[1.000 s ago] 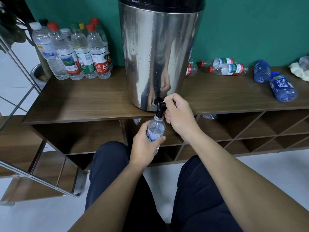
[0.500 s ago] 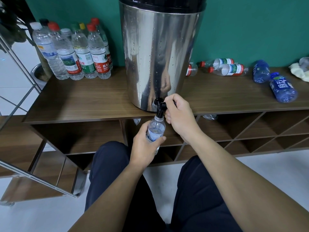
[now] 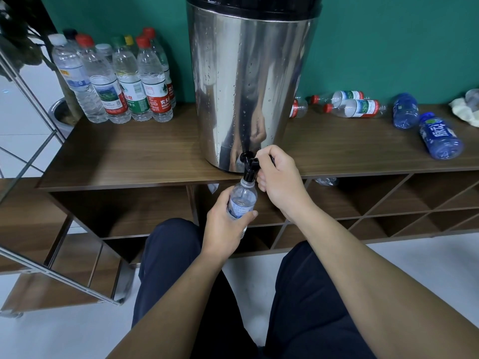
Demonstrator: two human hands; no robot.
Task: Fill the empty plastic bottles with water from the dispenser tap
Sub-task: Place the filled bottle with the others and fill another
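- Currently left hand (image 3: pixel 225 224) grips clear plastic bottle (image 3: pixel 241 200), upright, mouth at 12 o'clock under black dispenser tap (image 3: pixel 249 167).
- Right hand (image 3: pixel 281 181) curled round tap lever, at bottle's 2 o'clock.

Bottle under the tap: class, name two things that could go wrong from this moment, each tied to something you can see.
1. The bottle has a narrow mouth right under the tap. If the left hand drifts, water could miss and spill onto the floor.
2. The right hand grips the tap lever and the left hand covers much of the bottle, so a late shut-off might overflow it.
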